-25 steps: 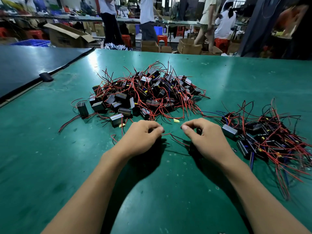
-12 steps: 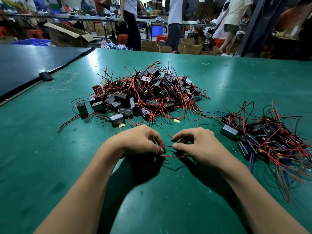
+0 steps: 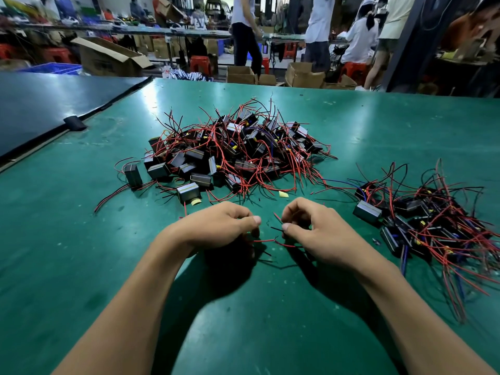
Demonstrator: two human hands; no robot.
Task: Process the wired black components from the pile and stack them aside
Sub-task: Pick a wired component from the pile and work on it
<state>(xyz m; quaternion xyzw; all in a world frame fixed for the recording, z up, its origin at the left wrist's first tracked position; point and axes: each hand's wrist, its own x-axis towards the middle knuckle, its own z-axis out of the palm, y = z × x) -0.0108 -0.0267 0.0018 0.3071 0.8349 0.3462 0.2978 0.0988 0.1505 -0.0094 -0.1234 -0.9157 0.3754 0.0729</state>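
— What do the components look like?
— They are small black blocks, some with a thin yellow line along the top edge. Each trails thin red and black wires. Most lie tangled in the pile (image 3: 238, 152) on the green worktop (image 3: 81, 239). One loose block (image 3: 188, 191) sits at the pile's near-left edge.
— And the others?
— A second, flatter heap (image 3: 433, 220) lies to the right of the pile and apart from it, with its wires splayed outward.
— The hands?
— Both are just nearer than the pile, close together. The left hand (image 3: 216, 228) is curled, its fingers (image 3: 238, 212) closed with the thumb against the forefinger, and a red wire (image 3: 263, 240) runs out from beneath them. The right hand (image 3: 322, 234) pinches a black wire (image 3: 276, 228) between thumb and forefinger. Whether a block sits under either palm cannot be told.
— Any containers?
— Beyond the pile to the left, off the worktop, stand an open cardboard box (image 3: 108, 59) and a blue crate (image 3: 51, 68). Their contents cannot be seen.
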